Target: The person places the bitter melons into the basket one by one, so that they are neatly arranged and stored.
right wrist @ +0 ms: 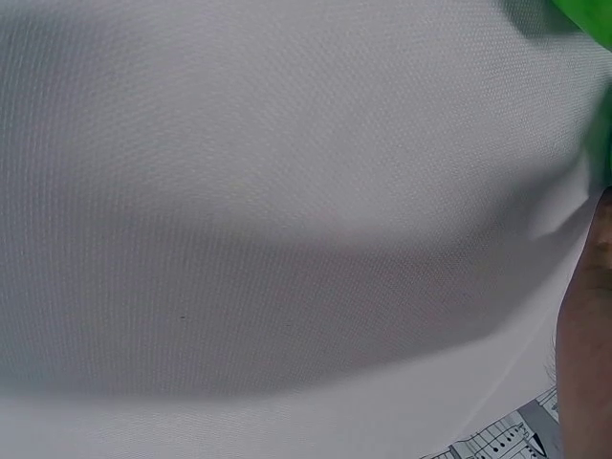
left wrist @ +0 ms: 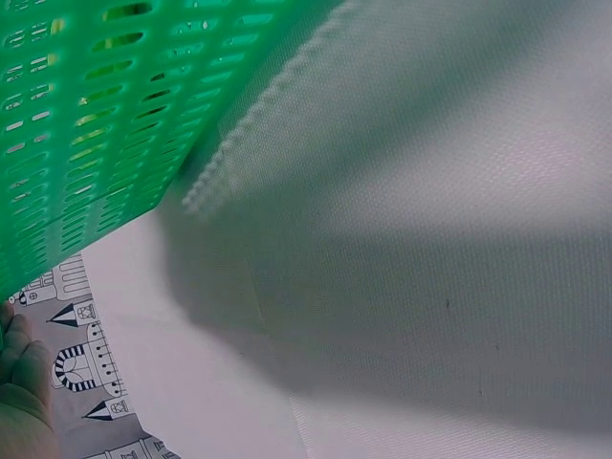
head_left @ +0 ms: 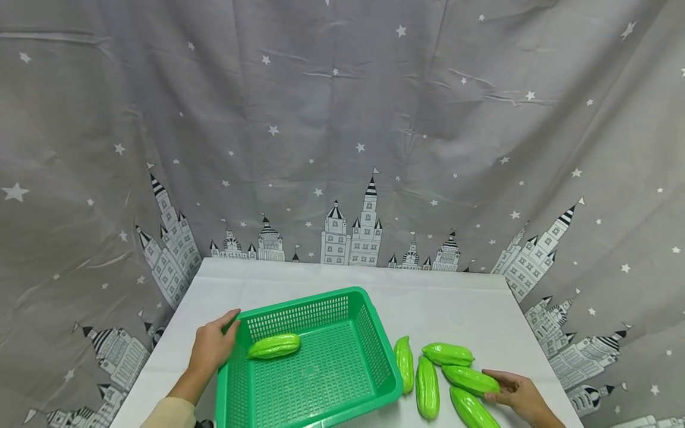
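A green plastic basket (head_left: 316, 368) stands on the white table, one bitter melon (head_left: 274, 346) lying in its left rear part. My left hand (head_left: 211, 348) grips the basket's far left corner, thumb over the rim; the left wrist view shows its fingers (left wrist: 24, 363) against the slotted wall. On the right, my right hand (head_left: 516, 393) holds the right end of a glossy, ridged bitter melon (head_left: 471, 379) between thumb and fingers. Another bitter melon (head_left: 448, 354) lies just behind that one, and one more (head_left: 472, 408) lies in front of it.
Two further bitter melons lie between the basket and the right-hand group: one (head_left: 405, 364) beside the basket's right wall, the other (head_left: 427, 387) upright in view next to it. A grey curtain (head_left: 342, 148) printed with castles and stars hangs behind the table (head_left: 444, 297) and along its sides.
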Motion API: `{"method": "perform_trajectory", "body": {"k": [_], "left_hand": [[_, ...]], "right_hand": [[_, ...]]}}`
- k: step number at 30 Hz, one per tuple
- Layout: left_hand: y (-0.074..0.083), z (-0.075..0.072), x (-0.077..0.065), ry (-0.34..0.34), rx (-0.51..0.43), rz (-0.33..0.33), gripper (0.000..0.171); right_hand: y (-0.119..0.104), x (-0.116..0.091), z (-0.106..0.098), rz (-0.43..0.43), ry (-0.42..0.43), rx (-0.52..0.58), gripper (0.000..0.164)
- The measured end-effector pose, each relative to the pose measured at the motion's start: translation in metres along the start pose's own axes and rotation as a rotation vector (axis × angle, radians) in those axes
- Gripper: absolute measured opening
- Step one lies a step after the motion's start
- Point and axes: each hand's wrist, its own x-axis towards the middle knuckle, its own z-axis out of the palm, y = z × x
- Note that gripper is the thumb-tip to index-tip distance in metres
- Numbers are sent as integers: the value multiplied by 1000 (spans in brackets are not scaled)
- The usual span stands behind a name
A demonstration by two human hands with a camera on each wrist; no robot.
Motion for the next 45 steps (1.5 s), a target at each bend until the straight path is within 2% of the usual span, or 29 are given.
{"method": "perform_trajectory", "body": {"k": [8, 12, 20, 26, 37, 45], "left_hand": [[-1, 0, 0, -17, -10, -9, 37], [-2, 1, 0, -6, -9, -1, 36], [-3, 2, 1, 10, -8, 15, 36], [-4, 3, 1, 6, -15, 25, 36], [-1, -1, 0, -43, -23, -13, 38], [-3, 0, 0, -42, -22, -16, 38]], "right_hand": [[-2, 1, -1, 7, 19, -33, 71], [-2, 0, -3, 11, 31, -55, 71], [-12, -8, -9, 56, 85, -119, 65], [-20, -13, -18, 91, 111, -115, 67], [-35, -15, -29, 25, 92, -68, 66], [-43, -16, -29, -2, 91, -59, 64]]}}
